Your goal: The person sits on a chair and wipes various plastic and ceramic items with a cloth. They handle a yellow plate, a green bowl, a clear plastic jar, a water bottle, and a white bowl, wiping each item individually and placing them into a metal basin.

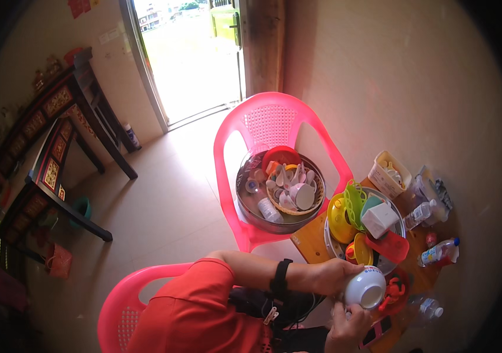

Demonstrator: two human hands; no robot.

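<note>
A white bowl [364,287] with coloured lettering is tipped over, so its round foot faces up and to the right. My left hand [338,276], with a black band at the wrist, grips the bowl from its upper left side. Just below, my right hand [349,327] has its curled fingers against the bowl's lower edge. Something small and pale shows near those fingers, too unclear to name. Beside the bowl, a red plastic toy figure [393,293] lies on a red dish. A dark phone-like object with a pink edge [376,332] is partly behind my right hand.
On the wooden table [310,238], a metal tray [403,216] bears yellow, green and red plastic ware and a white box [379,219]. Plastic bottles [438,253] stand or lie along the far side. A pink chair [226,194] holds a metal basin [244,212] with a wicker basket [319,194] of spoons and cups.
</note>
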